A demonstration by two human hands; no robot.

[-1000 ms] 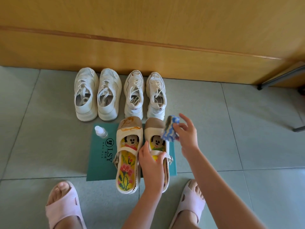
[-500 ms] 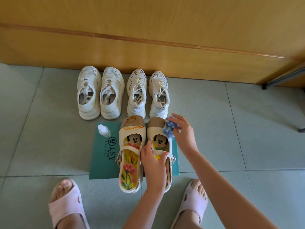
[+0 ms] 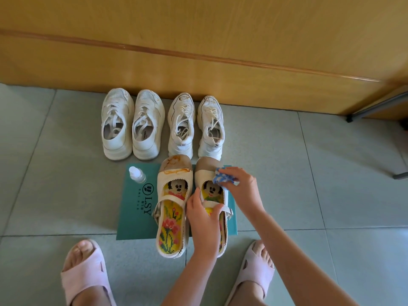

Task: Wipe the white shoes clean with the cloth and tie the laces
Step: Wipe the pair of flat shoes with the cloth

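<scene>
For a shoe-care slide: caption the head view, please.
Right hand presses a blue cloth on a strap shoe, left hand gripping it; four white sneakers stand behind.

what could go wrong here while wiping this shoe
The left hand grips only the strap of the shoe, so the shoe might shift under the cloth that the right hand holds against its front. The small bottle stands on the green box close beside the pair; a nudge could tip it.
</scene>
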